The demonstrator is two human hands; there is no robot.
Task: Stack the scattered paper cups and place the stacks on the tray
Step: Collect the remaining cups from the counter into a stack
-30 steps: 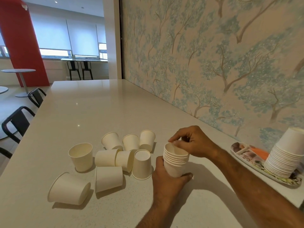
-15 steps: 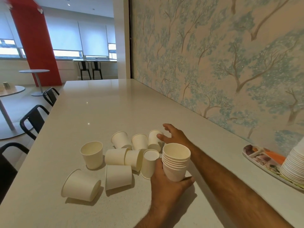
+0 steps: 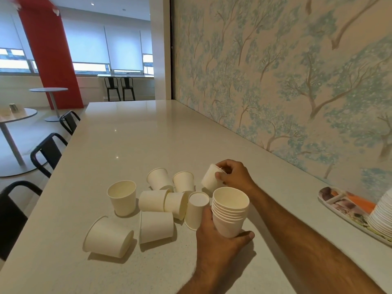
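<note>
Left hand (image 3: 214, 234): fingers wrapped round nested stack (image 3: 230, 211), mouth up to receive cups. Right hand (image 3: 235, 175): fingertips pinching tilted cup (image 3: 211, 179), far side of scattered cups (image 3: 154, 209). Tray (image 3: 339, 203): far right, holding finished stack (image 3: 381, 217).

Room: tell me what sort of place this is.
Probably an office canteen or break room: a long counter against a tree-print wall, black chairs along it, round tables by the windows, and paper cups being stacked.
</note>
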